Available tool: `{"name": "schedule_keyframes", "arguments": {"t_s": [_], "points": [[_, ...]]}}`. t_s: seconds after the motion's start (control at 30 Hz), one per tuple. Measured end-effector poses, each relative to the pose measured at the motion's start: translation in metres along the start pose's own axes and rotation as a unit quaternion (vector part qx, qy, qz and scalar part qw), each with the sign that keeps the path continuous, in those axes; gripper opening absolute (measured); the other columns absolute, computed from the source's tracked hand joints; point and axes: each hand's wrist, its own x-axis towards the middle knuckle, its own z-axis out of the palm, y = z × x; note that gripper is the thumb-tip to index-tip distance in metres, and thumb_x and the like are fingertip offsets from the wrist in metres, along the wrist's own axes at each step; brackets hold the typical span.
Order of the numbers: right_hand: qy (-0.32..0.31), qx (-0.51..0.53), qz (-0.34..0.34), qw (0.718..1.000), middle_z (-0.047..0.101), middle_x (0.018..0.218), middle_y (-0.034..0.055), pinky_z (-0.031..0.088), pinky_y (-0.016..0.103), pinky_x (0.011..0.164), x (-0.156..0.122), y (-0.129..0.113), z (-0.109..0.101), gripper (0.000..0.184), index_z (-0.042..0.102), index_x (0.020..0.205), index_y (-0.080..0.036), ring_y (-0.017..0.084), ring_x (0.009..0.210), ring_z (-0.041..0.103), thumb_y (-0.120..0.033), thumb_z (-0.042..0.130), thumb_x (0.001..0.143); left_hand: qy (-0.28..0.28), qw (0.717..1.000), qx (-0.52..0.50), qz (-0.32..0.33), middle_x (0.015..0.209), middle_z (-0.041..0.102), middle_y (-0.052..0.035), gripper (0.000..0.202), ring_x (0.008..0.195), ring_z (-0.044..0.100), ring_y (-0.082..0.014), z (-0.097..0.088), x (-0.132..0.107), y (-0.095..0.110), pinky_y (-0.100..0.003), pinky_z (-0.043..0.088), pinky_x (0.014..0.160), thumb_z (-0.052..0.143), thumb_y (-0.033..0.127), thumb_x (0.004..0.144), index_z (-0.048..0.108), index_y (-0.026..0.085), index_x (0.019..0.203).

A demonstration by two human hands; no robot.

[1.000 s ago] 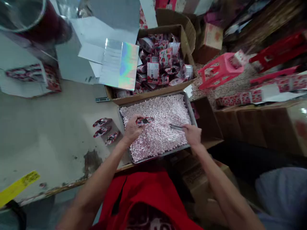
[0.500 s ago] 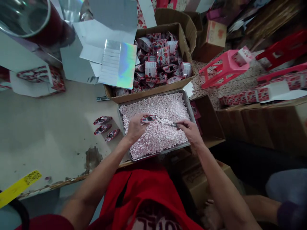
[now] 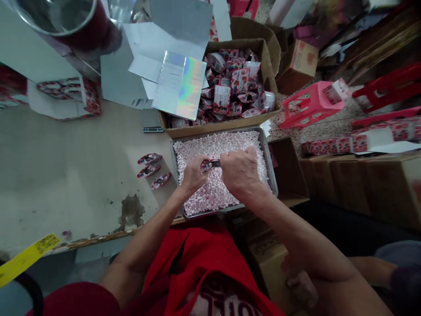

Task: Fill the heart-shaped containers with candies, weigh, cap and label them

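My left hand (image 3: 193, 175) grips a small red-and-white printed pouch (image 3: 207, 165) over a metal tray (image 3: 271, 177) heaped with small pink and white candies (image 3: 210, 193). My right hand (image 3: 239, 169) is closed round a metal scoop whose end (image 3: 215, 163) sits at the pouch's mouth. Both hands hover just above the candies, almost touching each other. Three filled pouches (image 3: 149, 159) lie in a row on the table, left of the tray.
A cardboard box (image 3: 263, 79) of printed packets stands behind the tray. Holographic and silver sheets (image 3: 179, 85) lie at the back. A small scale (image 3: 151, 120) sits left of the box. Pink and red stools (image 3: 309, 103) and more cartons are on the right. The table edge (image 3: 98, 241) is chipped.
My right hand lifted the scoop out of the candies and brought it left to the pouch's mouth. The left hand stayed put with the pouch.
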Motion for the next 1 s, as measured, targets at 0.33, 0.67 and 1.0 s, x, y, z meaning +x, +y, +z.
{"name": "schedule_keyframes", "arguments": {"t_s": [0.33, 0.67, 1.0], "points": [[0.123, 0.150, 0.164, 0.967, 0.080, 0.085, 0.0089, 0.040, 0.036, 0.080, -0.068, 0.208, 0.157, 0.029, 0.083, 0.095, -0.021, 0.024, 0.077, 0.062, -0.022, 0.054, 0.090, 0.242, 0.959, -0.029, -0.146, 0.103, 0.071, -0.0035, 0.046, 0.091, 0.069, -0.0196, -0.148, 0.011, -0.109, -0.033, 0.057, 0.086, 0.083, 0.030, 0.070, 0.064, 0.021, 0.111], [0.155, 0.343, 0.215, 0.901, 0.079, 0.091, 0.0091, 0.044, 0.039, 0.092, 0.022, 0.103, 0.253, 0.025, 0.081, 0.089, -0.021, 0.027, 0.096, 0.066, -0.022, 0.056, 0.088, 0.192, 0.952, 0.075, -0.227, 0.100, 0.072, -0.0048, 0.041, 0.094, 0.069, -0.0293, -0.201, 0.049, -0.172, -0.045, 0.059, 0.087, 0.076, 0.028, 0.063, 0.063, 0.023, 0.101], [0.141, 0.514, 0.181, 0.827, 0.078, 0.090, 0.0062, 0.049, 0.039, 0.089, -0.018, 0.110, 0.211, 0.020, 0.079, 0.089, -0.025, 0.026, 0.092, 0.070, -0.031, 0.060, 0.090, -0.042, 0.953, 0.248, 0.171, 0.143, 0.062, -0.0259, 0.062, 0.141, 0.053, -0.0396, 0.000, 0.281, 0.057, -0.055, 0.035, 0.124, 0.075, -0.006, 0.067, 0.065, 0.003, 0.127]]}}
